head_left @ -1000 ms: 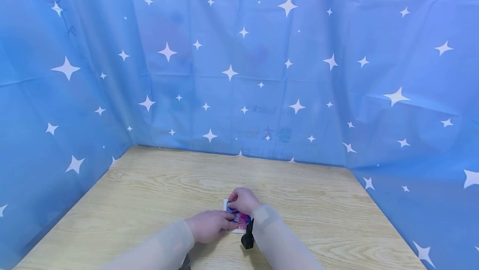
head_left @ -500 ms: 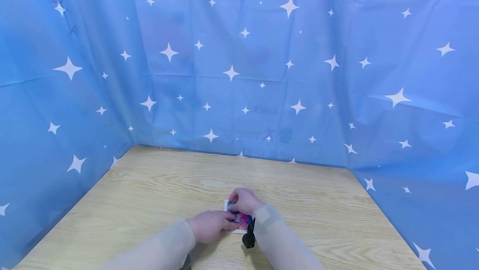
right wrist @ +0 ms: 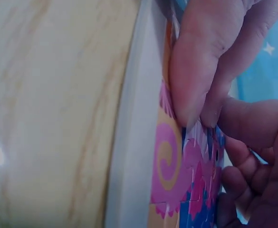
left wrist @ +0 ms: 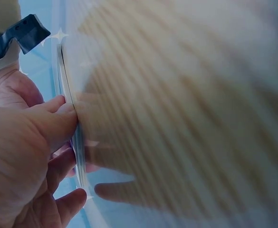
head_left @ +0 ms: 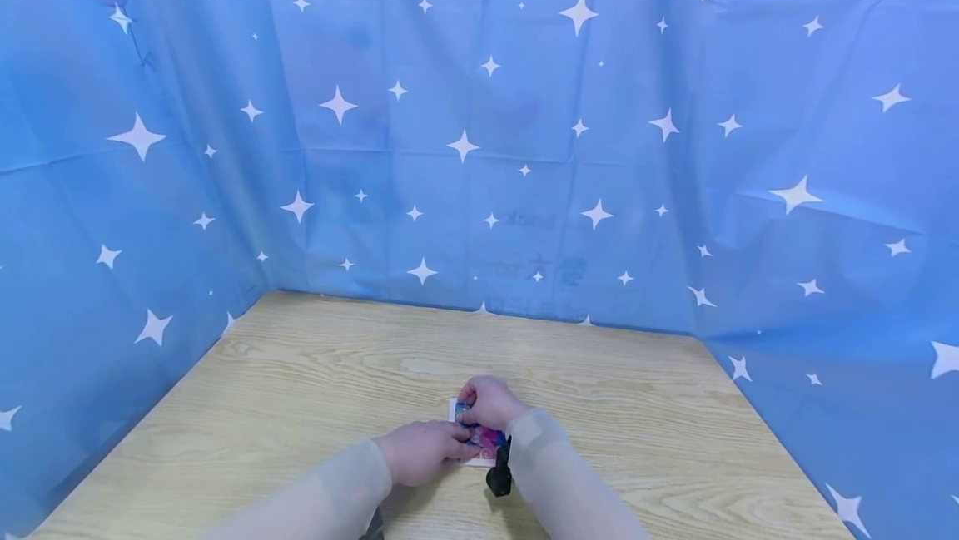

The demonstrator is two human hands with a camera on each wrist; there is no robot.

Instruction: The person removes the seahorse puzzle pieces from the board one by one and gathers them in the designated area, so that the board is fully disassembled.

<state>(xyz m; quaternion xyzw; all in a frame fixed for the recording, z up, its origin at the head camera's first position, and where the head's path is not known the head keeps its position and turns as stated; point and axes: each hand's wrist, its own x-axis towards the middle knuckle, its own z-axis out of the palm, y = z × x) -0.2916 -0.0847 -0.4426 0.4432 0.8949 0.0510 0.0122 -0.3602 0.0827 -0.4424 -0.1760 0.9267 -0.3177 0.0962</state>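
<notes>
A small jigsaw puzzle (head_left: 489, 438) with a pink, blue and purple picture lies flat in a white-edged tray (head_left: 453, 408). My left hand (head_left: 419, 452) comes in from the left, its outstretched fingers resting on the puzzle's middle. At the far end of the puzzle, my right hand (head_left: 490, 403) has its thumb and curled fingers together, pinching at a puzzle piece that they mostly hide. In the right wrist view, left fingers (right wrist: 196, 71) press on the pieces near a pink swirl (right wrist: 167, 156). The left wrist view shows the board edge-on (left wrist: 78, 147), beside the left thumb.
The wood-grain table (head_left: 337, 374) stretches around the tray. Blue curtains with white stars (head_left: 464, 145) stand behind it and at both sides. A black camera mount (head_left: 498, 473) sits on the right wrist, over the table close to the tray's near right corner.
The whole head view has shifted slightly. Both hands stay at the same places on the puzzle, with barely any finger movement.
</notes>
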